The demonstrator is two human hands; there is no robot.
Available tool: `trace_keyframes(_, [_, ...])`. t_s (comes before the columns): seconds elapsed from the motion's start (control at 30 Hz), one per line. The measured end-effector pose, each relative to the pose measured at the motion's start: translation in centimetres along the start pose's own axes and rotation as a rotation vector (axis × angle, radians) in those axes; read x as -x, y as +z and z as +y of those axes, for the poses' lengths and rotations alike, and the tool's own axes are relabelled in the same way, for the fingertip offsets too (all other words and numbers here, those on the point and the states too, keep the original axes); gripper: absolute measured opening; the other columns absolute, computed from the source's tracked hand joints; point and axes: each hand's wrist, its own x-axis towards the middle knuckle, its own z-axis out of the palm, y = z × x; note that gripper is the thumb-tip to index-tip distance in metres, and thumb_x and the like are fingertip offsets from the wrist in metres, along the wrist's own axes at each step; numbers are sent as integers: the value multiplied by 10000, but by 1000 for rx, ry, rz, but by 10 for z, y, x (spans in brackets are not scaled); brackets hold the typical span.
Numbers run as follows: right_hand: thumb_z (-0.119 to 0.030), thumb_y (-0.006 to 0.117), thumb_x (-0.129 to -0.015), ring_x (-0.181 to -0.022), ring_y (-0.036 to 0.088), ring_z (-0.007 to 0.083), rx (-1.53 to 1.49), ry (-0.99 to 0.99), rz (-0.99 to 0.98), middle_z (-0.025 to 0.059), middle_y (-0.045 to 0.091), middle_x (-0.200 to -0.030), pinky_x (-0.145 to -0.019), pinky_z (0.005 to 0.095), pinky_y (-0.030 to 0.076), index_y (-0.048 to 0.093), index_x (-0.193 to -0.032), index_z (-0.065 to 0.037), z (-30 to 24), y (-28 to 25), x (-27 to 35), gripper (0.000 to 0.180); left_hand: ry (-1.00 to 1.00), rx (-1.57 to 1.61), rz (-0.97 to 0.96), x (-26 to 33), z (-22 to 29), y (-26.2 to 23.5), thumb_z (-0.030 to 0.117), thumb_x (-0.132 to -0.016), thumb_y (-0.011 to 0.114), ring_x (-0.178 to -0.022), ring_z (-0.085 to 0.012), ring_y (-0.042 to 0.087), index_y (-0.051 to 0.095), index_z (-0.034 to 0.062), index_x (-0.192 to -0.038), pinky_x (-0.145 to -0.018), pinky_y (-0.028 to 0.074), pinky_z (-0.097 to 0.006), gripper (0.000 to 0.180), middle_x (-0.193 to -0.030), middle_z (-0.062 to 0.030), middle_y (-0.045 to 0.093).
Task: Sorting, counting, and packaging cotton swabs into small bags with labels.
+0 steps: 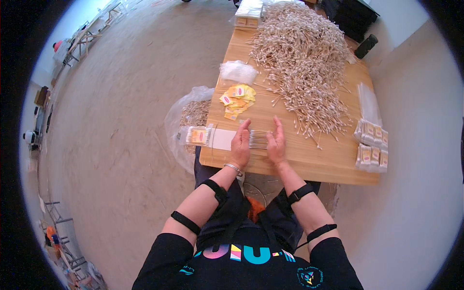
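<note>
A row of cotton swabs [259,139] lies side by side on the wooden table between my two hands. My left hand [240,144] stands on edge at the left ends of the swabs, fingers stretched out. At their right ends is my right hand [277,143], its fingers also extended and the thumb apart. Both palms face inward; whether they press on the swab ends I cannot tell. Left of my left hand lies a white card [223,139], partly covered by that hand. Beside the card, at the table's left edge, rests a clear pack of swabs [197,136] with a yellow label.
A large heap of loose cotton swabs [304,58] covers the far table. Yellow cards [238,101] and clear plastic bags [239,72] lie at left. Filled packs [371,145] sit along the right edge near the wall. A plastic sack of swabs [194,113] stands left of the table.
</note>
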Motion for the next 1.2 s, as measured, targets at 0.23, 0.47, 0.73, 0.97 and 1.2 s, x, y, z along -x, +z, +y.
trace_keyframes(0.23, [-36,430,-859,-1368,197,301,-50,-27,-24,192,294,-1432,-1108,367,165,304,-1361,40,2,6,4,523,6,-8,-12,-1,1,1,299,-984,362,-1203,-222,458,447,-10,-1294,-1002,339,-300,445,-1276,-160,509])
trace_keyframes(0.47, [-52,479,-808,-1317,243,388,613,-299,-142,211,405,-1322,-1099,446,199,362,-1299,30,-9,-2,18,511,7,34,44,1,0,3,271,-982,380,-1198,-212,457,443,-19,-1293,-998,341,-294,429,-1283,-163,501])
trace_keyframes(0.73, [12,453,-794,-1255,366,331,273,-217,-76,175,446,-1280,-1069,388,264,412,-1258,33,-3,0,14,466,-3,80,42,-1,1,1,273,-984,376,-1197,-207,456,433,-22,-1298,-1004,335,-295,435,-1289,-146,501])
trace_keyframes(0.97, [17,426,-809,-1332,284,261,-75,-13,29,179,358,-1388,-1101,337,194,362,-1320,36,2,7,6,515,-17,71,16,0,6,3,296,-986,369,-1197,-198,455,435,-19,-1299,-1001,341,-291,449,-1282,-134,506])
trace_keyframes(1.2, [-24,423,-809,-1351,245,315,-47,-19,42,200,351,-1392,-1112,373,169,397,-1282,30,0,0,12,477,-20,65,7,-1,6,3,294,-985,369,-1198,-201,458,441,-26,-1292,-1004,340,-289,449,-1285,-137,504])
